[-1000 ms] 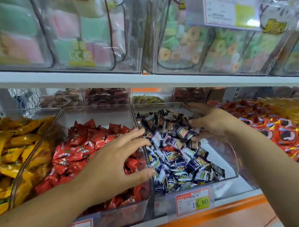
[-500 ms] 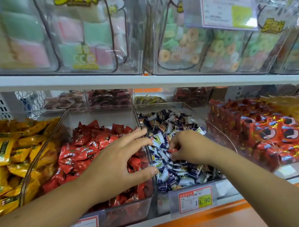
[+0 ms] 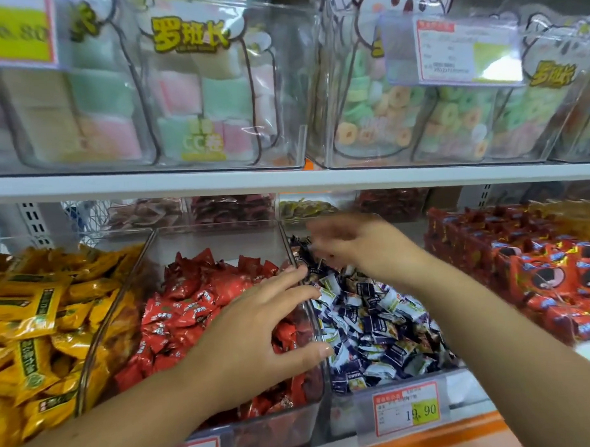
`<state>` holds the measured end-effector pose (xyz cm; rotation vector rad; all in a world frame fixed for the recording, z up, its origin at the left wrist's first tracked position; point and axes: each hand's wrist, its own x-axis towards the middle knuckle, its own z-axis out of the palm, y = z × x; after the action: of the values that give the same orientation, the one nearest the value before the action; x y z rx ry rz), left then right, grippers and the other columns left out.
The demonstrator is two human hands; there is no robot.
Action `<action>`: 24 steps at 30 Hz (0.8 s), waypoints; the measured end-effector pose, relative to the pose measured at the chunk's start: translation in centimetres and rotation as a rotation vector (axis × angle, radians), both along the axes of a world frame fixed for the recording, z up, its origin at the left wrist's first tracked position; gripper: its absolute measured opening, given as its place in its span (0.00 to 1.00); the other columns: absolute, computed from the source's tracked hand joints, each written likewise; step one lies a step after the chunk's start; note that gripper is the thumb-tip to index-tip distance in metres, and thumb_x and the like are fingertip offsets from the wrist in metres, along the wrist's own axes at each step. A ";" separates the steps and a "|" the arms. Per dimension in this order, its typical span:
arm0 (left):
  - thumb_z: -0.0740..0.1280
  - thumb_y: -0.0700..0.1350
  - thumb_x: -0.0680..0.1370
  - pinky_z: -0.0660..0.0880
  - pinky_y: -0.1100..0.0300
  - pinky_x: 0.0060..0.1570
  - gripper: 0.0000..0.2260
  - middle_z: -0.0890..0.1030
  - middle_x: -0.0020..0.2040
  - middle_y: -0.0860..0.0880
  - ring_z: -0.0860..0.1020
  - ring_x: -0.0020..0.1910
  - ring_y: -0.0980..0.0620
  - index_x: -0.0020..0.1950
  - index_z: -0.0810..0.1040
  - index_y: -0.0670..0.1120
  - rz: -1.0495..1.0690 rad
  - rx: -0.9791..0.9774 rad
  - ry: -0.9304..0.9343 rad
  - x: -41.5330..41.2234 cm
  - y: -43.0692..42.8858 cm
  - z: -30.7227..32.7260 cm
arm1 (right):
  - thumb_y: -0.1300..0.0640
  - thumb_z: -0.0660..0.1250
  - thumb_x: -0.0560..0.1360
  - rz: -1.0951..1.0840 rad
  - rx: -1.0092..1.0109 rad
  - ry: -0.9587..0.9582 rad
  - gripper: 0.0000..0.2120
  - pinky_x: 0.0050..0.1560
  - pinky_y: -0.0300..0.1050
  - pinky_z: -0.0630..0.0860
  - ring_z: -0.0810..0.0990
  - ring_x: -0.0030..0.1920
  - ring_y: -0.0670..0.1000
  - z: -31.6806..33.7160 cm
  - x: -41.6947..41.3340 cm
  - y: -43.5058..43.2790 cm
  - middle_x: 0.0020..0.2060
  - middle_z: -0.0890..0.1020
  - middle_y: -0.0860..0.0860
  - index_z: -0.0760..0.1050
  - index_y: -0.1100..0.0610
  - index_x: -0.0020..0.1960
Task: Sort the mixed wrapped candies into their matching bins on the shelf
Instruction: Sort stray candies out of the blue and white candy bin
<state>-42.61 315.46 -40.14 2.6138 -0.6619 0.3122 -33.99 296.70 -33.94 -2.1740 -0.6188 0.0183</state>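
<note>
Bins [image 3: 262, 434] hold red candies [image 3: 195, 295] under wide-gripped left hand [image 3: 258, 336], blue-white candies [image 3: 376, 328] under right hand [image 3: 365, 247], grip unclear.

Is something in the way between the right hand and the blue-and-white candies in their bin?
Nothing visible. The right hand is directly above the blue-and-white candies; the left hand lies over the red candies beside them, clear of that path.

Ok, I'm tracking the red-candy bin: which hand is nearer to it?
Left. The left hand lies over the red-candy bin, reaching its right wall; the right hand, blurred, is over the back of the neighbouring blue-and-white candies.
</note>
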 end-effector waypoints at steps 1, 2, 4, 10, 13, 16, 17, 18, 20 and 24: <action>0.55 0.75 0.70 0.40 0.77 0.59 0.32 0.42 0.72 0.77 0.41 0.68 0.79 0.73 0.55 0.70 0.003 0.007 0.004 0.0 0.0 0.0 | 0.50 0.65 0.78 -0.042 -0.301 -0.016 0.10 0.54 0.45 0.78 0.82 0.50 0.48 0.7 -0.1 -1.3 0.53 0.83 0.46 0.78 0.48 0.58; 0.56 0.75 0.71 0.40 0.77 0.59 0.32 0.42 0.72 0.77 0.41 0.68 0.78 0.73 0.55 0.70 0.004 0.006 0.006 0.0 0.0 0.0 | 0.47 0.64 0.78 -0.067 -0.630 -0.002 0.14 0.52 0.45 0.79 0.82 0.48 0.50 1.2 -0.4 -2.7 0.54 0.83 0.48 0.78 0.52 0.60; 0.56 0.74 0.71 0.40 0.77 0.59 0.32 0.42 0.72 0.76 0.41 0.69 0.78 0.73 0.56 0.70 0.002 -0.005 0.004 0.1 0.1 0.0 | 0.39 0.65 0.75 -0.118 -1.086 0.205 0.27 0.49 0.48 0.81 0.83 0.45 0.53 1.4 -1.3 -4.7 0.54 0.81 0.53 0.74 0.57 0.64; 0.57 0.74 0.70 0.42 0.79 0.57 0.32 0.43 0.72 0.76 0.40 0.68 0.78 0.73 0.56 0.70 -0.013 -0.015 -0.005 0.2 0.0 -0.2 | 0.27 0.70 0.61 -0.054 -1.138 0.480 0.59 0.64 0.52 0.73 0.71 0.67 0.57 -3.7 -2.1 -5.2 0.75 0.63 0.53 0.44 0.52 0.78; 0.55 0.75 0.71 0.42 0.79 0.58 0.32 0.43 0.73 0.75 0.40 0.69 0.78 0.73 0.56 0.70 -0.017 -0.014 -0.009 0.3 0.1 -0.2 | 0.27 0.69 0.63 -0.040 -1.121 0.438 0.60 0.65 0.50 0.71 0.69 0.69 0.57 -5.1 -2.2 -4.9 0.75 0.63 0.54 0.35 0.49 0.78; 0.55 0.76 0.70 0.45 0.74 0.62 0.32 0.44 0.73 0.75 0.41 0.69 0.78 0.72 0.56 0.70 -0.021 -0.022 -0.015 0.3 0.1 -0.4 | 0.36 0.74 0.64 -0.091 -1.002 0.432 0.58 0.55 0.48 0.76 0.76 0.61 0.58 -5.7 -2.3 -4.8 0.73 0.62 0.59 0.36 0.44 0.77; 0.54 0.76 0.70 0.47 0.72 0.63 0.32 0.44 0.73 0.75 0.42 0.69 0.78 0.72 0.56 0.70 -0.019 -0.022 -0.018 0.3 0.1 -0.4 | 0.40 0.75 0.65 -0.114 -0.937 0.430 0.57 0.48 0.45 0.78 0.78 0.54 0.57 -5.9 -2.3 -4.9 0.73 0.60 0.61 0.38 0.45 0.77; 0.53 0.77 0.69 0.48 0.70 0.63 0.33 0.45 0.73 0.76 0.42 0.69 0.78 0.72 0.57 0.70 -0.017 -0.026 -0.017 0.4 0.0 -0.4 | 0.44 0.76 0.66 -0.134 -0.878 0.422 0.56 0.41 0.42 0.77 0.80 0.47 0.54 -6.1 -2.4 -4.9 0.72 0.61 0.61 0.39 0.45 0.78; 0.53 0.77 0.68 0.49 0.69 0.64 0.33 0.46 0.73 0.76 0.43 0.70 0.77 0.72 0.59 0.69 -0.012 -0.043 -0.017 0.4 0.0 -0.4 | 0.48 0.76 0.66 -0.164 -0.762 0.418 0.54 0.36 0.40 0.74 0.79 0.40 0.51 -6.6 -2.3 -5.0 0.68 0.69 0.58 0.40 0.47 0.78; 0.53 0.77 0.67 0.48 0.73 0.62 0.33 0.48 0.72 0.76 0.44 0.68 0.79 0.71 0.61 0.69 -0.010 -0.054 -0.018 0.3 0.0 -0.3 | 0.56 0.75 0.67 -0.269 -0.362 0.507 0.45 0.36 0.40 0.73 0.75 0.38 0.48 -7.1 -1.5 -5.6 0.48 0.77 0.52 0.55 0.52 0.77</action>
<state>-42.36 315.47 -40.43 2.5586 -0.6637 0.3464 -35.49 291.14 -41.06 -2.4477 -0.0293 0.5570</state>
